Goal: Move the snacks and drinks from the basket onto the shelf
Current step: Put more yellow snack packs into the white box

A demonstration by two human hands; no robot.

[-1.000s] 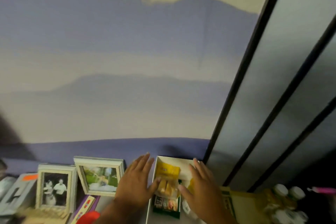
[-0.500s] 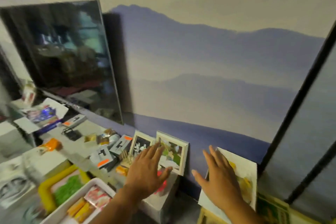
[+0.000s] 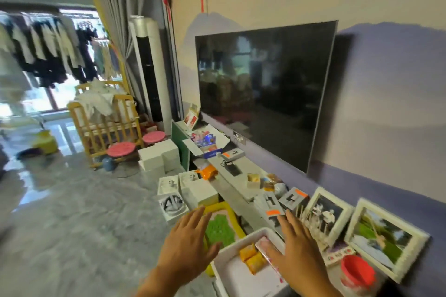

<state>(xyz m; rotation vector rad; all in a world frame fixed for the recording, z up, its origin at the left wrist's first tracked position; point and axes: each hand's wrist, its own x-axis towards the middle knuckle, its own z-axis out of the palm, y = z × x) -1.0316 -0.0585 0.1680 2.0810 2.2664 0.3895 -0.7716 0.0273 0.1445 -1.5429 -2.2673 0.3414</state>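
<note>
Head view: both hands spread empty, right hand over the basket's snacks, left hand beside.

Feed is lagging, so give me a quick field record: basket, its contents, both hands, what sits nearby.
basket: white basket, bottom centre
contents: yellow snack packs; pink packet
left hand: open, empty, left of the basket
right hand: open, spread over the basket, thumb on the pink packet
nearby: two photo frames against the wall; red lid

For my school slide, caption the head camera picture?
Both open hands reach toward snacks in a white basket.
</note>
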